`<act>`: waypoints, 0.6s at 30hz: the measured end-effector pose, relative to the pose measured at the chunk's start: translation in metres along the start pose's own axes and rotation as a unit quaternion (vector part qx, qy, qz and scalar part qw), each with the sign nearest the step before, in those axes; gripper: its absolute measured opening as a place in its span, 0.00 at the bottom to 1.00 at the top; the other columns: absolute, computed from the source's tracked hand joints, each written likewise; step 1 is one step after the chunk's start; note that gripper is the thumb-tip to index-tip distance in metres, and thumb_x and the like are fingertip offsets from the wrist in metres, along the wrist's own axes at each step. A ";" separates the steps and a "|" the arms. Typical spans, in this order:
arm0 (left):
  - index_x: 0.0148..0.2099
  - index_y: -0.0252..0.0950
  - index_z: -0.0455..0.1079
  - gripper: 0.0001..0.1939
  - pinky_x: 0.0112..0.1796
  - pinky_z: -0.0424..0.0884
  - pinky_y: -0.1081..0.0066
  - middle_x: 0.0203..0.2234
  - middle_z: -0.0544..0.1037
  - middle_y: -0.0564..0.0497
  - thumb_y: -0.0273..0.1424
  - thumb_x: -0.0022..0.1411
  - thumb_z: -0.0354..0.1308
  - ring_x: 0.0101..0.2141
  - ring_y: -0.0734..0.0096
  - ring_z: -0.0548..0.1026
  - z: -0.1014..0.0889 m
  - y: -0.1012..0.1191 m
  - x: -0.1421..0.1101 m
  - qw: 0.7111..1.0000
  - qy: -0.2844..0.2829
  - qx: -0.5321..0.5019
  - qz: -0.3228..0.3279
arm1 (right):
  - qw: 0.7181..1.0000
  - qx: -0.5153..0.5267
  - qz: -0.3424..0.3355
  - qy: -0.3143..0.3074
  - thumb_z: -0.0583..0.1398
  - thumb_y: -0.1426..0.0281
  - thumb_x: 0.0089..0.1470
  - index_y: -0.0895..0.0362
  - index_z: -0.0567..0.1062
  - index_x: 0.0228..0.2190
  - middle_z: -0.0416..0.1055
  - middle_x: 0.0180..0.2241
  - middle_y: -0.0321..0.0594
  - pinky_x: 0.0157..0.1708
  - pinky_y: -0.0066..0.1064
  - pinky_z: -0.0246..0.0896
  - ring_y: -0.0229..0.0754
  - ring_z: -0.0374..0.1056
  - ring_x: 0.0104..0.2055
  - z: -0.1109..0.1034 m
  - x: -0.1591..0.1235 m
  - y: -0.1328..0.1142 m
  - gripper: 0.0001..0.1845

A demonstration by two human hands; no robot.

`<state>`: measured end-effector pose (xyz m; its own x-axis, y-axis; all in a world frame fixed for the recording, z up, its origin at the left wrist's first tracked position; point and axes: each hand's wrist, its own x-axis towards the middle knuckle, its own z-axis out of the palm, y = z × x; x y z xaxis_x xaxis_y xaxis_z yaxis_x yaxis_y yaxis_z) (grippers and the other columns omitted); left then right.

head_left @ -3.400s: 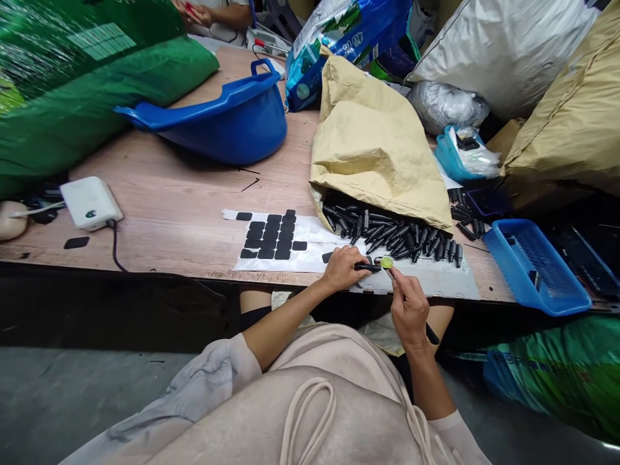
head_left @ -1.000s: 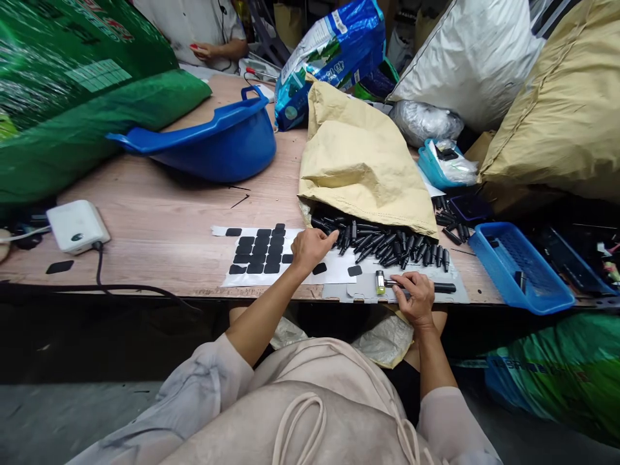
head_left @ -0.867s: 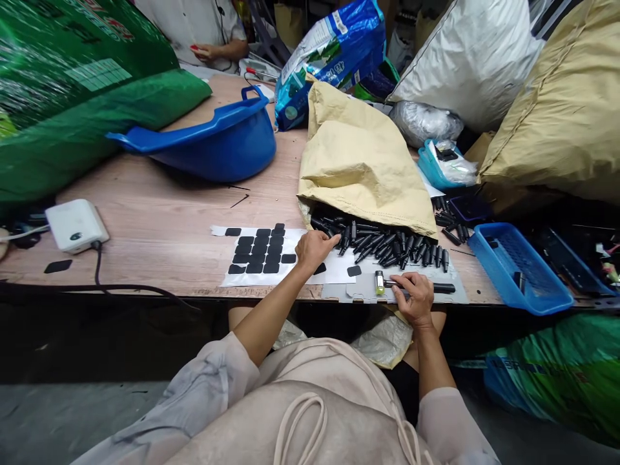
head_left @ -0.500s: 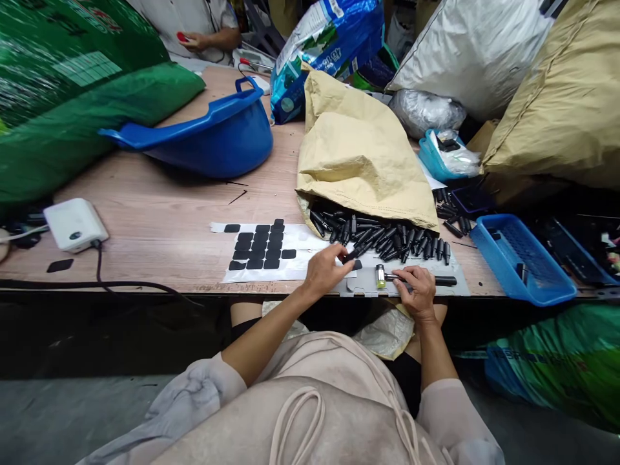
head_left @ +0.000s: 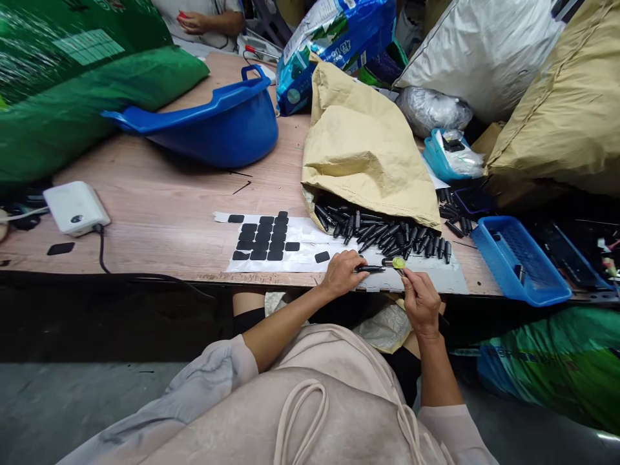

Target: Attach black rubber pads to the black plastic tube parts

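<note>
My left hand is closed on a slim black pen-like part, which lies level just above or on the grey board at the table's front edge. A small hammer with a yellow-green face is gripped in my right hand; its head is beside the part's tip, and most of its handle is hidden by my hand. Many similar black parts spill from the mouth of a tan paper sack just beyond. Left of my left hand is a white sheet with rows of black rounded patches.
A blue basin stands at the back left, near a green sack. Far left is a white box with a cable. At right sits a blue plastic basket. Across the table shows another person's hand with a red item.
My right hand has picked the hammer up from the board and brought its head near the black part. My left hand has lowered the part, turning it level. The view has shifted slightly.
</note>
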<state>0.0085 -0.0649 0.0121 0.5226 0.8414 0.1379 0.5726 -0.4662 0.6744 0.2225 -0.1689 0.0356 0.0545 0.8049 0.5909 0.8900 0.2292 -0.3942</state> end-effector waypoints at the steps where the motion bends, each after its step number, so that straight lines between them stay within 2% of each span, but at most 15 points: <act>1: 0.45 0.41 0.80 0.09 0.46 0.69 0.63 0.37 0.77 0.49 0.34 0.62 0.68 0.42 0.61 0.75 0.000 0.000 0.001 1.000 -0.001 -0.004 -0.003 | 1.000 -0.005 0.000 -0.006 0.56 0.69 0.68 0.50 0.78 0.57 0.79 0.42 0.43 0.45 0.31 0.70 0.42 0.76 0.43 0.002 0.000 -0.006 0.19; 6: 0.45 0.41 0.81 0.09 0.46 0.70 0.63 0.38 0.77 0.49 0.34 0.61 0.69 0.43 0.61 0.75 0.000 0.000 0.004 1.000 -0.008 -0.015 -0.022 | 0.998 -0.058 -0.005 -0.022 0.56 0.71 0.68 0.47 0.79 0.56 0.78 0.37 0.40 0.38 0.26 0.66 0.38 0.75 0.38 0.010 -0.002 -0.023 0.20; 13: 0.44 0.41 0.81 0.08 0.47 0.70 0.62 0.38 0.78 0.49 0.33 0.61 0.69 0.43 0.61 0.75 0.001 0.002 0.004 0.999 0.003 -0.014 -0.032 | 0.992 -0.110 -0.032 -0.048 0.56 0.76 0.64 0.42 0.79 0.56 0.76 0.35 0.38 0.31 0.26 0.58 0.35 0.71 0.33 0.016 -0.007 -0.021 0.25; 18: 0.43 0.42 0.81 0.08 0.46 0.69 0.62 0.37 0.78 0.49 0.34 0.60 0.69 0.43 0.61 0.75 0.002 0.001 0.005 1.000 -0.001 -0.011 -0.028 | 0.994 -0.110 -0.025 0.003 0.57 0.74 0.66 0.45 0.79 0.56 0.77 0.37 0.39 0.34 0.27 0.60 0.37 0.73 0.35 0.011 -0.003 -0.020 0.21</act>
<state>0.0125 -0.0620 0.0118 0.4915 0.8654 0.0978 0.5873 -0.4122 0.6965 0.1994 -0.1700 0.0339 0.0104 0.7924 0.6099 0.9692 0.1422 -0.2012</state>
